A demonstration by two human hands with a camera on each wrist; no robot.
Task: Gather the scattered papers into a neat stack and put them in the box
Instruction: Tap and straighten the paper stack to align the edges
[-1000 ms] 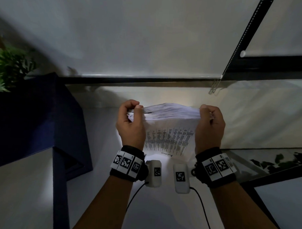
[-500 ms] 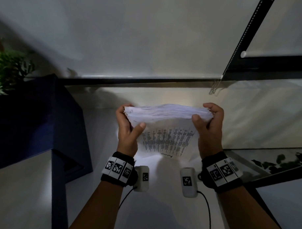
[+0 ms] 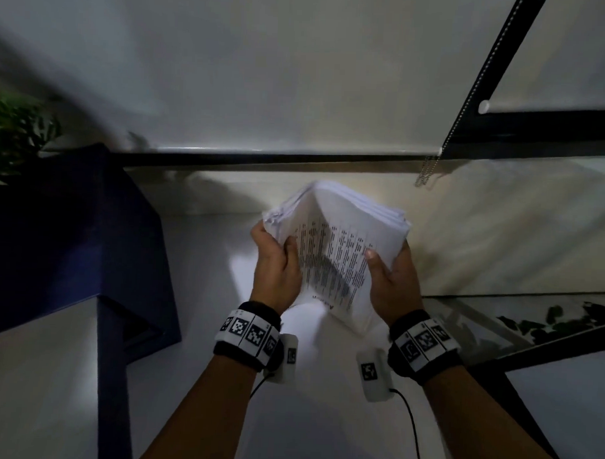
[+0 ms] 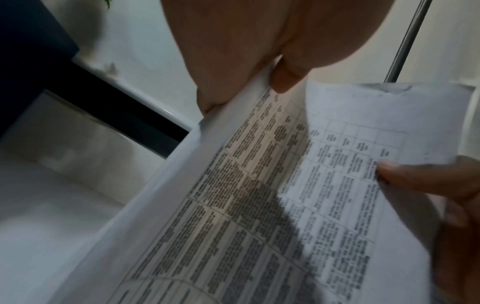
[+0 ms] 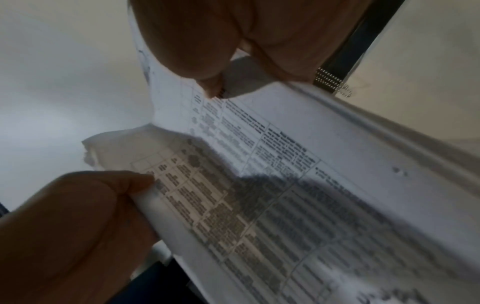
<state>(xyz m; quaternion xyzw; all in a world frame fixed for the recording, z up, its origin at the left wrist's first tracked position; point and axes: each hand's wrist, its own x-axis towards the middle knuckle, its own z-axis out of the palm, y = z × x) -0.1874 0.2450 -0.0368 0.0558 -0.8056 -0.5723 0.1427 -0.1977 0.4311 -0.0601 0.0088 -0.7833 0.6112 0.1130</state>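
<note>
A thick stack of printed papers (image 3: 341,251) is held up over the white tabletop (image 3: 308,422), tilted and bowed, with a printed table facing me. My left hand (image 3: 275,259) grips its left edge, thumb on the front sheet. My right hand (image 3: 390,272) grips the right edge the same way. The left wrist view shows the stack (image 4: 259,205) pinched by my left fingers (image 4: 223,67), and the right wrist view shows the sheets (image 5: 298,185) under my right fingers (image 5: 207,47). The dark blue box (image 3: 71,242) stands to the left of my hands.
A green plant (image 3: 13,133) sits behind the box at far left. A blind's bead chain (image 3: 428,172) hangs at the back right. A glass surface with a dark frame (image 3: 531,326) lies to the right of my right wrist.
The stack stood with its top edge level between both hands; now it is twisted and bowed, its top edge peaked. Both thumbs have come round onto the front sheet.
</note>
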